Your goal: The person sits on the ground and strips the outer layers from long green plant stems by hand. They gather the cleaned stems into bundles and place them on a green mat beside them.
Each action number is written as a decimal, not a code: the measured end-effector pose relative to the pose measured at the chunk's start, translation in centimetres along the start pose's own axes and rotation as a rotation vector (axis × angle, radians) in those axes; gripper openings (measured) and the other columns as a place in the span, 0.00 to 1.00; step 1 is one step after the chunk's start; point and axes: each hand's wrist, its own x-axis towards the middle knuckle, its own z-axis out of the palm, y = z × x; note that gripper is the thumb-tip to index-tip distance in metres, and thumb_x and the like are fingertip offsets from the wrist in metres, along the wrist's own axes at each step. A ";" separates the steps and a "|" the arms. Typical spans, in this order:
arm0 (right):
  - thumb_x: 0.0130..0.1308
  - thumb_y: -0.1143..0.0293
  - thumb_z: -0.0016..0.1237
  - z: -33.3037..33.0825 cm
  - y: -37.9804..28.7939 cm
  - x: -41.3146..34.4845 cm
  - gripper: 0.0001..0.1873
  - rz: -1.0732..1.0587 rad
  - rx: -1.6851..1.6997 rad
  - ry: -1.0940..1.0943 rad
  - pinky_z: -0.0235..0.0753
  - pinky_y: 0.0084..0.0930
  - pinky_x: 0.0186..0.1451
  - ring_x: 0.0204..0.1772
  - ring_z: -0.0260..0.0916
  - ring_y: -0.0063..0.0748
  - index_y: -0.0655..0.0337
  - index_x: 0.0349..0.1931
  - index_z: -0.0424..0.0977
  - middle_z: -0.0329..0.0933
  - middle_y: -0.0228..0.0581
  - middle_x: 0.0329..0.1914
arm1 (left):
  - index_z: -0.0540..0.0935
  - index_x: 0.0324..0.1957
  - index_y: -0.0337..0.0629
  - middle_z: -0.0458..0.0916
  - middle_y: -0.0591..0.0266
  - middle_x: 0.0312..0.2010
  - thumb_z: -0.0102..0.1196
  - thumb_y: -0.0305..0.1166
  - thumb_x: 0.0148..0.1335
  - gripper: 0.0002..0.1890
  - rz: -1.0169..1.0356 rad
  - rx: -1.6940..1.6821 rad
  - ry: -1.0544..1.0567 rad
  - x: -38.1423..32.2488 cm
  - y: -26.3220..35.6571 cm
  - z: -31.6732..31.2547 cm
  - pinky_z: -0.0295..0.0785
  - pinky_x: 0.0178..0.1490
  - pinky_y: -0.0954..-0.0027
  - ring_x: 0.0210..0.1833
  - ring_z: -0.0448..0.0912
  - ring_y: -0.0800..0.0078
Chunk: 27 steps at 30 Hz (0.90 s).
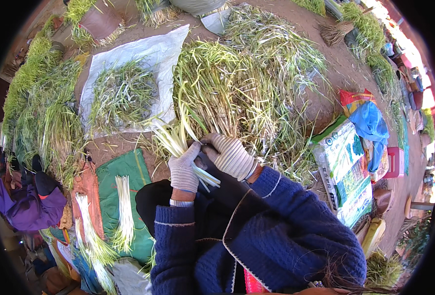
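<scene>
My left hand [184, 167], in a pale knitted glove, grips a small bunch of pale leafy stalks [171, 140]. The white lower ends [208, 177] stick out below that hand, over my dark-clad lap. Close beside it, my right hand [232, 155] wears a striped glove. Its fingers are curled, and the fingertips pinch a single stalk [188, 127] at the bunch's edge; the thumb side partly hides the grip. Just beyond both hands lies a large heap of untrimmed stalks [217, 88] with yellow-green leaves and brownish lower parts.
Leafy scraps [123, 94] lie on a white woven sheet [136, 48]. Clean white bundles [123, 214] rest on a green sack [106, 173] at left, near a person in purple clothing [29, 206]. To the right are a printed sack [345, 162], a blue bag [370, 121] and a pink plastic stool [394, 162].
</scene>
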 end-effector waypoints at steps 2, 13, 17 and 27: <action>0.69 0.68 0.52 0.3 0.0 0.0 0.10 -0.061 -0.143 -0.018 0.81 0.43 0.44 0.41 0.80 0.57 0.64 0.46 0.76 0.81 0.53 0.36 | 0.83 0.39 0.36 0.77 0.67 0.19 0.64 0.27 0.65 0.06 0.001 -0.036 -0.017 0.1 0.0 -0.1 0.70 0.17 0.74 0.14 0.73 0.78; 0.71 0.66 0.52 -3.7 3.1 -4.1 0.09 0.113 -0.142 -0.090 0.81 0.41 0.46 0.44 0.82 0.55 0.61 0.42 0.76 0.81 0.54 0.37 | 0.77 0.49 0.43 0.83 0.59 0.37 0.59 0.29 0.71 0.08 -0.067 -0.149 -0.106 -1.0 1.8 0.8 0.72 0.26 0.76 0.27 0.79 0.76; 0.71 0.67 0.53 -6.2 8.6 -8.5 0.08 0.200 -0.324 -0.027 0.81 0.41 0.45 0.40 0.82 0.50 0.62 0.42 0.77 0.83 0.49 0.35 | 0.76 0.46 0.42 0.82 0.57 0.37 0.60 0.31 0.70 0.08 0.030 -0.306 -0.151 -0.8 2.6 0.0 0.73 0.29 0.73 0.29 0.79 0.73; 0.68 0.58 0.53 -12.8 24.6 -25.2 0.15 0.805 -0.757 -0.034 0.78 0.52 0.45 0.42 0.80 0.62 0.64 0.38 0.79 0.82 0.58 0.37 | 0.75 0.54 0.46 0.80 0.62 0.42 0.60 0.33 0.71 0.13 0.127 -0.412 -0.250 0.5 4.0 -2.9 0.71 0.32 0.75 0.36 0.79 0.76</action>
